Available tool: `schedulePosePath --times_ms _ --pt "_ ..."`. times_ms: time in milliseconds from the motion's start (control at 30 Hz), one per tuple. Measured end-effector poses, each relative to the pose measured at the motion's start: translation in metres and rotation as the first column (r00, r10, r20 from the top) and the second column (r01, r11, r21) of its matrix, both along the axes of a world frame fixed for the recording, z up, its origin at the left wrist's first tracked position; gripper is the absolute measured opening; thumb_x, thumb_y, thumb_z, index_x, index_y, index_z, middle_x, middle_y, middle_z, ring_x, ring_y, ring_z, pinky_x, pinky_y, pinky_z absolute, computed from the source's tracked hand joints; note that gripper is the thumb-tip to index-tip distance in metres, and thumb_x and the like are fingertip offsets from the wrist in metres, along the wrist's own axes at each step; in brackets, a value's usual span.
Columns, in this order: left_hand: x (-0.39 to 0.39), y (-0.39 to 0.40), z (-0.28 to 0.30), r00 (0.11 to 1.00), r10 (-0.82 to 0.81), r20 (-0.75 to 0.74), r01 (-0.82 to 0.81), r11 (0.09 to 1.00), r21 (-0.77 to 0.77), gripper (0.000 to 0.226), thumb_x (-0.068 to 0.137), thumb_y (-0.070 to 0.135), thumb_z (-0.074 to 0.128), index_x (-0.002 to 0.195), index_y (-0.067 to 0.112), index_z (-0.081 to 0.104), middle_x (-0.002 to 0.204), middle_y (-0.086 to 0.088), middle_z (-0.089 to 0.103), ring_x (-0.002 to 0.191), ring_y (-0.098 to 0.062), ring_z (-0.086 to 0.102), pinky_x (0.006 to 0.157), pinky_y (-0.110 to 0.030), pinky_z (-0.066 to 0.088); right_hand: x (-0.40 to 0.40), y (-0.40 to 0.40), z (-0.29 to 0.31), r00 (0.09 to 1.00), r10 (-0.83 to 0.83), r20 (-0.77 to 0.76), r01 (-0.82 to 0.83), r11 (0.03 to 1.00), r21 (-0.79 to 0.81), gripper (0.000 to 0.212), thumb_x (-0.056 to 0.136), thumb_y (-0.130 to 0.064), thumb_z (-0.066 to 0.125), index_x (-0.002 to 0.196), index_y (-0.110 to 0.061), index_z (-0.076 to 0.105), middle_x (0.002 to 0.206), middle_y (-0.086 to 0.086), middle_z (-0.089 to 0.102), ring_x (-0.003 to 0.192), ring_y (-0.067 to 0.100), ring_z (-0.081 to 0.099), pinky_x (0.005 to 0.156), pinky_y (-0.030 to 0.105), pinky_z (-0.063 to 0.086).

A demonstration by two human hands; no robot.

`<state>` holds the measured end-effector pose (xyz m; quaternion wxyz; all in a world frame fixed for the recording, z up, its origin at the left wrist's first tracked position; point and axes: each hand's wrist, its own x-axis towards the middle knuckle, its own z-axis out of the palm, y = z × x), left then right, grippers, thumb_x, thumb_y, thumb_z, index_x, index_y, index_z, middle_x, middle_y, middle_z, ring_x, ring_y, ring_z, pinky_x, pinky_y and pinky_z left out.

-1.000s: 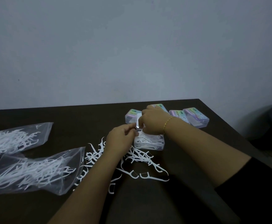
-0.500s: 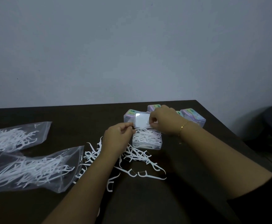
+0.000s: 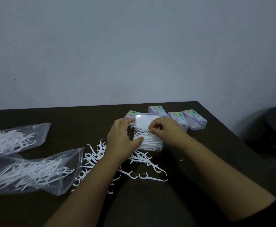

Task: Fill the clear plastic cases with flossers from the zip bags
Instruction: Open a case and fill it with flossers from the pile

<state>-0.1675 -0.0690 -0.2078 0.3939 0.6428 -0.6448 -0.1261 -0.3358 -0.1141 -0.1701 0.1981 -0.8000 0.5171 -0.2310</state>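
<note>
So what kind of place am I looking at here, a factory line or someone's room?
Probably a plain room with a makeshift packing desk, not a factory line: a dark wooden table against a bare grey wall, zip bags of flossers, and small clear cases lined up by hand.

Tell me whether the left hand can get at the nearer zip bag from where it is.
Probably yes. The left hand holds the open case, but the nearer zip bag lies on its own side, with only loose flossers between them and nothing standing in the way.
</note>
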Motion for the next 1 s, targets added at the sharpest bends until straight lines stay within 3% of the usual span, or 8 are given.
schedulePosePath --times_ms 133,300,400,500,633,800,900,1000 --pt "-0.001 -0.001 0.003 0.998 -0.015 -0.067 0.016 1.000 0.020 0.077 0.080 0.032 0.074 0.144 0.037 0.032 0.134 0.006 0.045 0.103 -0.009 0.050 0.091 -0.040 0.050 -0.003 0.002 0.004 0.999 -0.004 0.051 0.002 0.999 0.037 0.007 0.091 -0.020 0.060 0.095 -0.019 0.066 0.104 -0.003 0.064 0.092 0.006 0.052 0.075 0.011 0.041" --pt "0.001 -0.001 0.004 0.960 -0.069 -0.271 0.075 0.997 0.013 0.051 0.085 0.027 0.069 0.130 0.040 0.050 0.111 0.003 0.061 0.086 -0.010 0.058 0.078 -0.031 0.056 -0.003 0.005 0.005 0.998 0.027 0.059 -0.029 0.999 0.032 0.007 0.091 -0.018 0.060 0.096 -0.018 0.066 0.106 0.000 0.065 0.092 0.006 0.051 0.072 0.006 0.038" --pt "0.002 0.003 0.007 0.916 -0.103 -0.388 0.116 0.993 0.010 0.040 0.087 0.019 0.068 0.124 0.029 0.058 0.092 0.007 0.060 0.076 -0.004 0.057 0.063 -0.010 0.049 -0.001 0.006 0.003 0.998 0.029 0.063 -0.031 0.999 0.023 0.011 0.092 -0.018 0.060 0.099 -0.015 0.067 0.109 0.001 0.065 0.093 0.006 0.051 0.073 0.006 0.037" --pt "0.001 0.004 0.010 0.878 -0.127 -0.462 0.151 0.988 0.016 0.035 0.087 0.016 0.068 0.120 0.025 0.061 0.093 0.010 0.063 0.084 -0.002 0.061 0.064 -0.006 0.048 0.002 0.008 0.002 0.996 0.021 0.090 -0.022 1.000 0.011 0.011 0.092 -0.018 0.058 0.099 -0.015 0.067 0.109 0.002 0.065 0.094 0.007 0.051 0.076 0.010 0.038" --pt "-0.001 0.004 0.009 0.865 -0.133 -0.484 0.161 0.987 0.017 0.028 0.087 0.016 0.068 0.114 0.022 0.065 0.092 0.008 0.067 0.079 0.008 0.062 0.062 -0.004 0.046 0.007 0.010 0.001 0.995 0.015 0.100 -0.016 1.000 0.007 0.013 0.093 -0.017 0.057 0.100 -0.014 0.067 0.107 0.002 0.066 0.091 0.007 0.052 0.075 0.009 0.039" --pt "-0.004 0.006 0.009 0.874 -0.128 -0.468 0.137 0.990 -0.014 0.006 0.087 0.016 0.067 0.093 0.016 0.069 0.071 0.008 0.062 0.058 0.011 0.056 0.052 -0.005 0.040 0.013 0.013 0.001 0.995 0.015 0.100 -0.015 1.000 0.004 0.014 0.093 -0.016 0.057 0.104 -0.015 0.066 0.104 0.002 0.068 0.091 0.009 0.057 0.087 0.024 0.047" --pt "-0.005 0.006 0.010 0.896 -0.114 -0.430 0.126 0.992 0.000 0.006 0.088 0.020 0.067 0.093 0.019 0.068 0.072 0.012 0.061 0.060 0.013 0.056 0.051 -0.003 0.038 0.017 0.015 0.001 0.995 0.018 0.103 -0.018 1.000 0.005 0.022 0.094 -0.015 0.054 0.115 -0.021 0.059 0.101 0.003 0.070 0.089 0.012 0.062 0.088 0.026 0.051" --pt "-0.006 0.006 0.009 0.905 -0.092 -0.415 0.110 0.994 0.019 0.005 0.088 0.025 0.066 0.092 0.023 0.067 0.077 0.012 0.063 0.067 0.005 0.059 0.054 -0.004 0.041 0.021 0.015 0.004 0.999 0.041 0.007 -0.041 0.999 -0.033 0.031 0.096 -0.016 0.049 0.124 -0.029 0.054 0.104 0.004 0.069 0.091 0.015 0.062 0.095 0.034 0.049"
